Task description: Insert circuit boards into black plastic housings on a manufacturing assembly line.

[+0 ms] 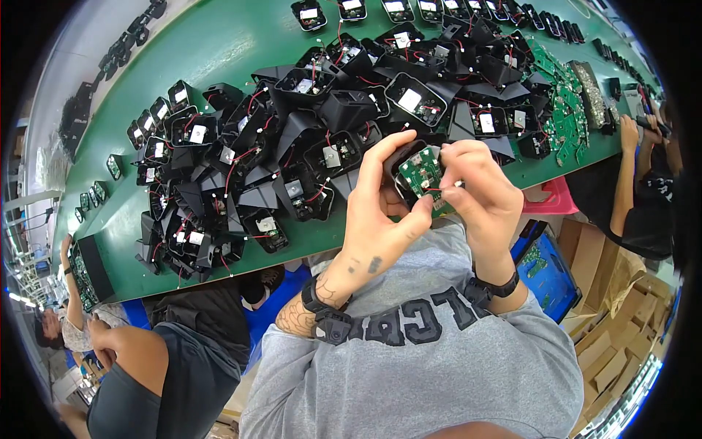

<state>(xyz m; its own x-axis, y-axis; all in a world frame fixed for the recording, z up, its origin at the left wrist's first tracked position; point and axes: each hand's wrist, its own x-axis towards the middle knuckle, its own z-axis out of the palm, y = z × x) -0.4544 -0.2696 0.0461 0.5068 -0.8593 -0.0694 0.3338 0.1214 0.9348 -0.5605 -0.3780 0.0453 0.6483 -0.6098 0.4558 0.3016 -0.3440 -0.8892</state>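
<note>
In front of my chest, my left hand [382, 201] is closed around a small black plastic housing [399, 158], with its thumb at the lower edge. A green circuit board [421, 171] sits at the housing's open face, tilted toward me. My right hand [482, 189] is at the board's right side, its thumb and fingers pinched around a thin red wire lead [436, 190]. The fingers partly hide the lead's end. Just beyond my hands, a heap of similar black housings [351, 106] with red wires and white inner parts covers the green table [219, 53].
To the right lie a pile of green circuit boards [567, 110] and a tray of small metallic parts [587, 86]. Below them are a pink stool [548, 197], a blue bin [548, 271] and cardboard boxes [614, 351]. Other people work at both sides; one sits close at my left.
</note>
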